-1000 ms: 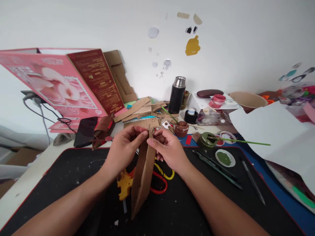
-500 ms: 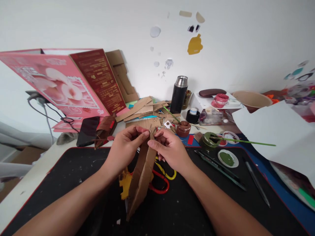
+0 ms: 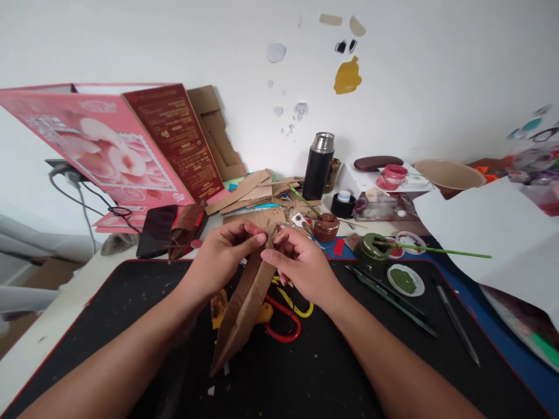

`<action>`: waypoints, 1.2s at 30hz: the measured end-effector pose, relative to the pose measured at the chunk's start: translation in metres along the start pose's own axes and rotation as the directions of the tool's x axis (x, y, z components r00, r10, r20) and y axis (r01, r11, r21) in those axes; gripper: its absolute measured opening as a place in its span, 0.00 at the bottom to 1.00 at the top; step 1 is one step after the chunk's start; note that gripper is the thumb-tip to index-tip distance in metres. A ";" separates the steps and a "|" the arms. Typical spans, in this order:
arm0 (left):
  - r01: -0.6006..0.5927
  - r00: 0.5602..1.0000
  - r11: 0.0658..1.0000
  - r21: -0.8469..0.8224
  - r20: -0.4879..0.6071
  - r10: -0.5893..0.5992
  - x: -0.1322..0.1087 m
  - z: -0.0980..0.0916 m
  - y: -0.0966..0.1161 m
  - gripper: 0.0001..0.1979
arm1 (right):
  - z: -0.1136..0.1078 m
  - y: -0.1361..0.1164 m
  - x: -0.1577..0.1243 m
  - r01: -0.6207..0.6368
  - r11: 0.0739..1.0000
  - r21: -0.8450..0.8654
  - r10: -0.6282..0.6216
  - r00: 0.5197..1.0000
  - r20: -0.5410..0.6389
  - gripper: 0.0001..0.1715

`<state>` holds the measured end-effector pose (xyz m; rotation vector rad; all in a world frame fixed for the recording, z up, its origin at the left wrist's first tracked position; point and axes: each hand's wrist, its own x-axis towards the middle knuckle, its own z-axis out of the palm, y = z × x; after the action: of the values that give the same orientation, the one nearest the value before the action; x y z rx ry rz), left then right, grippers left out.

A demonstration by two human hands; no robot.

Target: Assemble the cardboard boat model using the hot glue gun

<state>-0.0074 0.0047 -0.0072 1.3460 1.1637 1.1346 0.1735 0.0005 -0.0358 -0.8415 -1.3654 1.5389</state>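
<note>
Left hand (image 3: 222, 256) and right hand (image 3: 305, 265) pinch one folded cardboard strip (image 3: 244, 314) over a black desk mat (image 3: 131, 302).
One pink carton (image 3: 109, 157) stands far left, its print too blurred to read, near one black smartphone (image 3: 156, 231). Left thumb and fingers close narrowly on the strip's far end; the strip slants toward the near left. Right thumb and fingers grip that same end. Beside the strip show two handle loops, a red loop (image 3: 299, 327) and a yellow loop (image 3: 311, 308). Beyond stand one thermos (image 3: 318, 174) and three paint jars: brown jar (image 3: 326, 230), green jar (image 3: 369, 251), pink jar (image 3: 392, 179). Rightward, the mat's surface spreads to its red edge.
</note>
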 end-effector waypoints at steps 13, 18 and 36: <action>0.287 0.958 0.914 -0.288 0.084 -0.274 0.002 -0.005 0.008 0.18 | 0.000 -0.004 -0.001 -0.043 0.999 -0.014 0.044 0.998 0.041 0.21; 0.352 0.935 0.869 -0.348 0.080 -0.346 0.001 -0.004 0.009 0.19 | 0.000 -0.005 -0.001 -0.073 0.997 0.001 0.073 0.994 0.086 0.24; 0.596 0.797 0.584 -0.551 0.322 -0.510 -0.003 0.004 0.003 0.11 | 0.005 -0.002 -0.002 -0.097 0.995 0.036 0.091 0.986 0.143 0.24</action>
<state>-0.0032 0.0015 -0.0042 0.4487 0.8821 0.8266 0.1704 -0.0033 -0.0333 -0.7931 -1.4053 1.7230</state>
